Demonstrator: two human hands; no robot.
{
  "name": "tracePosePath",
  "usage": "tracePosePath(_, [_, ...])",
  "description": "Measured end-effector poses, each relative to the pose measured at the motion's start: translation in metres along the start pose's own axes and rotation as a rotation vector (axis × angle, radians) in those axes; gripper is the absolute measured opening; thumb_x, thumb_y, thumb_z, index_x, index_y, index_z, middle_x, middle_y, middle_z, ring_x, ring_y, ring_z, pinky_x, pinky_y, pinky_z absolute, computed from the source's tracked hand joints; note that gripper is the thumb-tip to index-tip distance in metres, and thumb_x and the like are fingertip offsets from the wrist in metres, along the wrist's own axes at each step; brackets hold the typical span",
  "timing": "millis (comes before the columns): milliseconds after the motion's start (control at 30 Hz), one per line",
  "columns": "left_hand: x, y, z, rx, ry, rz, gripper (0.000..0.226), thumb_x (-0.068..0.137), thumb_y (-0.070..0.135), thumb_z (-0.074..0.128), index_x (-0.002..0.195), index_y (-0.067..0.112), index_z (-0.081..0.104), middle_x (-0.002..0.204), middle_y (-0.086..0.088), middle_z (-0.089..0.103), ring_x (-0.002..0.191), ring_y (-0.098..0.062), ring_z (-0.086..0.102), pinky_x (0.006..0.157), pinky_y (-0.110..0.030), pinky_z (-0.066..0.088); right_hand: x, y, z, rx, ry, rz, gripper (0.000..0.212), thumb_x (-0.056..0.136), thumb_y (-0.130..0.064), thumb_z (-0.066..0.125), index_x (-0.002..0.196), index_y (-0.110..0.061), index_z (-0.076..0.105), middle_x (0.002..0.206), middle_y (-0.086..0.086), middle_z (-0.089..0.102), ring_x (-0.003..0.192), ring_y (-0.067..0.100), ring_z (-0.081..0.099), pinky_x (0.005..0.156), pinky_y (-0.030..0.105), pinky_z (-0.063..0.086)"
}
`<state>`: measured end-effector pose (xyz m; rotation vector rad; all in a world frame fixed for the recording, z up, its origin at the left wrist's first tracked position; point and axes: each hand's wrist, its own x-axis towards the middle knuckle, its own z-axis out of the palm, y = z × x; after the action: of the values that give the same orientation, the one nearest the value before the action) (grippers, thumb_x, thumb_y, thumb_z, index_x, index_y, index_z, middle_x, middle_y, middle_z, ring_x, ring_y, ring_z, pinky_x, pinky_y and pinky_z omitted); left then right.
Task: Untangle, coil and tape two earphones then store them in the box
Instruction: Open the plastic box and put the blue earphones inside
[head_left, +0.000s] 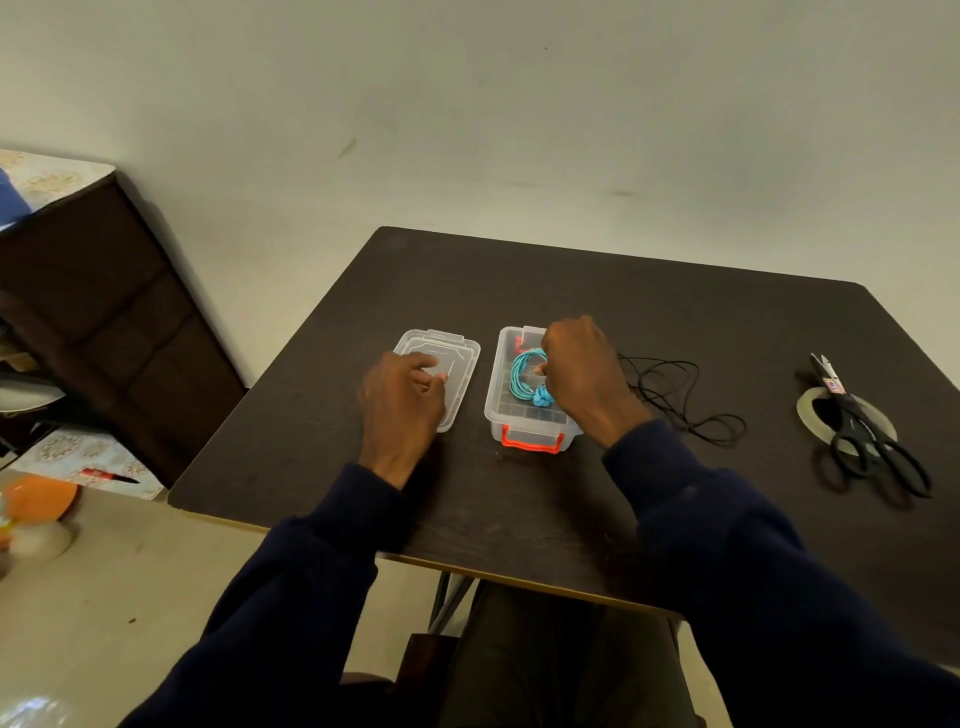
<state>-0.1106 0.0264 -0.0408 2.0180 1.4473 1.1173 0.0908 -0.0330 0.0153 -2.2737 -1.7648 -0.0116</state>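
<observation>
Head view: coiled turquoise earphone (523, 378) inside clear rectangular plastic box (530, 417).

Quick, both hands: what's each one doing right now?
Left hand: loosely curled, resting on the lid, gripping nothing.
Right hand: holds the blue earphone coil in the box.
</observation>
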Motion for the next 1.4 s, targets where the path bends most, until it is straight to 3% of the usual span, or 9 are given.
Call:
tracePosePath(167, [0.014,-0.014,-0.022,0.172,-0.024,-0.121,0.043,0.089,0.024,0.074,0.129,0.012,0.063,0.132,-0.012,0.054,0.127,-0.029,0.046,0.113,-0.043,0.035,-0.002,0.018,0.002,0.093,0.109,0.023,0.030,0.094,-0.030,0.071,0.114,-0.007,0.072,0.111,0.011,0.072,0.103,0.020,0.060,0.100,0.034,0.044])
tracePosePath(267, [0.025,-0.025,-0.026,0.141,-0.065,-0.140,0.022,0.088,0.014,0.070,0.108,0.004,0.072,0.112,-0.019,0.068,0.103,-0.031,0.063,0.099,-0.049,0.050,-0.014,0.030,-0.001,0.160,0.214,0.072,0.024,0.096,-0.026,0.068,0.102,-0.004,0.075,0.098,0.013,0.072,0.090,0.021,0.062,0.098,0.038,0.049])
tracePosePath(333, [0.027,-0.028,-0.028,0.074,-0.084,-0.162,0.011,0.083,0.004,0.064,0.084,0.000,0.074,0.085,-0.020,0.072,0.078,-0.032,0.068,0.082,-0.049,0.058,-0.021,0.032,0.000,0.172,0.172,0.103,0.032,0.095,-0.030,0.070,0.118,-0.009,0.073,0.108,0.012,0.071,0.094,0.020,0.063,0.091,0.032,0.051])
tracePosePath(400, [0.027,-0.029,-0.029,0.036,-0.095,-0.193,0.015,0.081,0.001,0.063,0.083,0.006,0.077,0.078,-0.013,0.074,0.076,-0.030,0.071,0.079,-0.045,0.060,-0.025,0.030,0.006,0.171,0.050,0.117,0.043,0.093,-0.037,0.071,0.130,-0.016,0.068,0.118,0.009,0.070,0.093,0.014,0.061,0.087,0.028,0.051])
tracePosePath(500, [0.027,-0.030,-0.028,-0.004,-0.111,-0.195,0.017,0.082,0.005,0.066,0.091,0.012,0.079,0.080,-0.004,0.075,0.077,-0.023,0.072,0.083,-0.041,0.060,-0.031,0.028,0.011,0.182,-0.034,0.128,0.046,0.094,-0.039,0.069,0.135,-0.019,0.065,0.130,0.007,0.065,0.107,0.016,0.060,0.089,0.028,0.051])
tracePosePath(600, [0.026,-0.032,-0.027,-0.038,-0.103,-0.189,0.015,0.085,0.007,0.067,0.094,0.010,0.079,0.083,-0.004,0.075,0.075,-0.016,0.070,0.081,-0.034,0.059,-0.031,0.023,0.001,-0.021,0.076,0.063,0.051,0.093,-0.037,0.071,0.139,-0.019,0.060,0.136,0.009,0.051,0.123,0.022,0.045,0.100,0.032,0.046])
tracePosePath(1000, [0.016,-0.035,-0.024,-0.117,-0.035,-0.129,0.011,0.088,0.019,0.074,0.096,0.013,0.078,0.086,0.004,0.072,0.072,-0.002,0.066,0.069,-0.016,0.055,-0.008,0.000,0.000,-0.217,-0.136,-0.007,0.048,0.083,-0.040,0.081,0.124,-0.017,0.069,0.140,0.007,0.052,0.131,0.027,0.034,0.106,0.046,0.036])
tracePosePath(1167, [0.018,-0.037,-0.023,-0.139,-0.025,-0.132,0.017,0.089,0.023,0.074,0.100,0.011,0.078,0.094,-0.002,0.075,0.077,-0.009,0.068,0.078,-0.028,0.060,-0.008,0.002,0.004,-0.153,-0.147,0.002,0.048,0.081,-0.043,0.082,0.125,-0.026,0.071,0.142,0.004,0.054,0.129,0.027,0.035,0.101,0.044,0.034])
tracePosePath(1400, [0.023,-0.040,-0.026,-0.153,-0.077,-0.146,0.015,0.088,0.017,0.076,0.101,0.012,0.077,0.093,-0.001,0.074,0.078,-0.006,0.069,0.076,-0.026,0.060,-0.035,0.033,-0.002,0.233,0.261,0.146,0.037,0.091,-0.033,0.074,0.122,-0.012,0.070,0.111,0.008,0.071,0.099,0.021,0.064,0.089,0.034,0.053])
